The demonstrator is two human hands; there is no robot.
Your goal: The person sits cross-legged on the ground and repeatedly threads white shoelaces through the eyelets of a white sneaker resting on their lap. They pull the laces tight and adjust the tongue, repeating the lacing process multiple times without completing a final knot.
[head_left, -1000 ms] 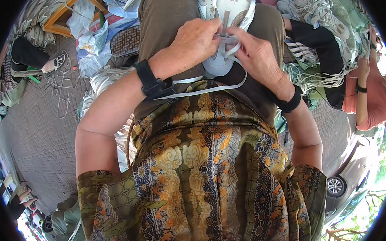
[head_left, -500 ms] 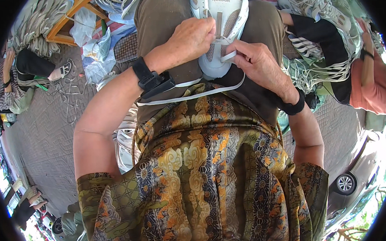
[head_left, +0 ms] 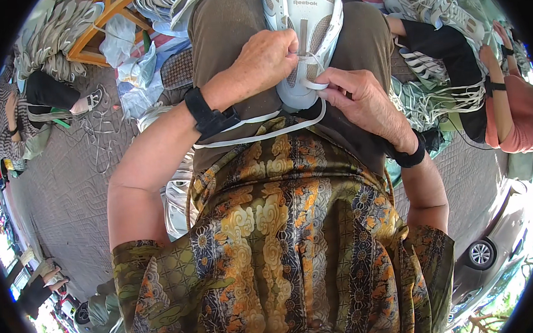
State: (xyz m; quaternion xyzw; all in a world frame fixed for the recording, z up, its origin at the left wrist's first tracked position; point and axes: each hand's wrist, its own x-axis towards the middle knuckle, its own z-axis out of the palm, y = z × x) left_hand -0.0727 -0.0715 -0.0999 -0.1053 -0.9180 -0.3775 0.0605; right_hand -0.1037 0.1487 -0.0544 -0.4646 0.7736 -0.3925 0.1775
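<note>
A white and beige shoe (head_left: 316, 19) lies between my knees, its rounded toe (head_left: 299, 95) toward me. Over its tongue, at the lower eyelets, my left hand (head_left: 270, 58) is closed, and a thin strand of lace comes out at its fingertips. My right hand (head_left: 362, 95) pinches the white shoelace (head_left: 316, 85) between thumb and forefinger, just above the toe on the right side. From there the lace loops down across my lap (head_left: 265, 132) and back to the left under my left wrist. The tips of my left fingers are mostly hidden.
Bundled shoe uppers (head_left: 61, 38) and a wooden frame (head_left: 89, 55) stand at far left, beside plastic bags (head_left: 138, 77). More uppers and laces (head_left: 438, 100) lie at right. People sit on both sides, one in a salmon-coloured top (head_left: 514, 117). A parked car (head_left: 488, 263) is at lower right.
My right hand has shifted slightly down, drawing the lace toward the toe, and the loop over my lap is shorter. The left hand stays about where it was. The person at right has raised an arm.
</note>
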